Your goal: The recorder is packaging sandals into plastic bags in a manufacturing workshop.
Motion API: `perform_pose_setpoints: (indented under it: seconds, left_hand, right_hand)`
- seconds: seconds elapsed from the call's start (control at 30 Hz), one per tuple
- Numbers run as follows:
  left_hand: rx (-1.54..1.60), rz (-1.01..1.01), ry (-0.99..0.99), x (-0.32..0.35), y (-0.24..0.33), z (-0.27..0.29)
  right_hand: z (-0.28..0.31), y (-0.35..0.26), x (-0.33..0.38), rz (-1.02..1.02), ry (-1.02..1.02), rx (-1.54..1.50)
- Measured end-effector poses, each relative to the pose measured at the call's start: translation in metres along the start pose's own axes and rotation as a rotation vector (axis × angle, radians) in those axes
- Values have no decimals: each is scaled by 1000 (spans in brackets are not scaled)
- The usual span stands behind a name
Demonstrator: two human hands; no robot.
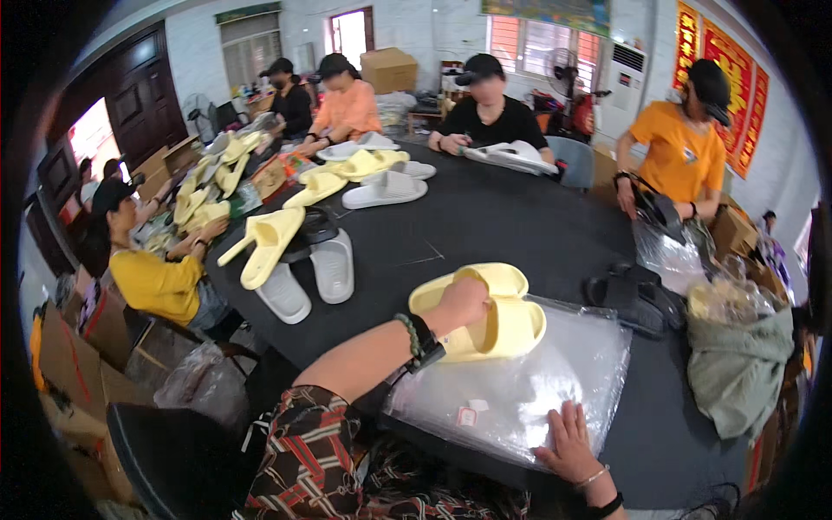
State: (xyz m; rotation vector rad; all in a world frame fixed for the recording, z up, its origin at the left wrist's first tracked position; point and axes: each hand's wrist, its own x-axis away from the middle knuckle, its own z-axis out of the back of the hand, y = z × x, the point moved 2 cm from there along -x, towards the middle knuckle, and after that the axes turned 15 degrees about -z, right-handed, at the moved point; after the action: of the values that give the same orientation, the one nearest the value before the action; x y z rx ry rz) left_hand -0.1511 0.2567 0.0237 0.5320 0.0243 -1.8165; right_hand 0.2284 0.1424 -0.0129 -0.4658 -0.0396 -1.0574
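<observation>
A pair of pale yellow slide slippers (522,334) lies in front of me, partly over a stack of clear plastic bags (511,403). Curled over the pair is my left hand (461,305), its fingers closed and their tips hidden among the straps. My right hand (572,444) rests flat on the near right part of the bags, fingers stretched out and holding nothing. A small white label with a red mark (467,417) shows on the top bag.
Black slippers (637,299) lie to the right, beside a grey-green sack (741,373). Yellow and grey slippers (334,264) are spread over the left of the black table (485,221). Several people sit or stand around it. A black chair (178,459) is at lower left.
</observation>
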Motion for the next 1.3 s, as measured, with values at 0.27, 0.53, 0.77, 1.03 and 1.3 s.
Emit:
perform_pose_setpoints:
  seconds: [0.27, 0.53, 0.77, 1.03, 1.3]
  left_hand:
    - [-384, 108, 295, 6, -146, 188]
    - [-684, 471, 292, 58, -204, 262]
    - [-34, 115, 292, 91, -59, 144]
    - [-20, -185, 204, 117, 67, 95]
    - [-1, -488, -174, 134, 184, 32]
  right_hand:
    - [-2, 8, -1, -30, -16, 28]
    - [-6, 4, 1, -4, 28, 35]
    - [5, -4, 1, 78, 195, 125]
    - [14, 12, 1, -60, 299, 196]
    - [25, 15, -5, 101, 212, 93]
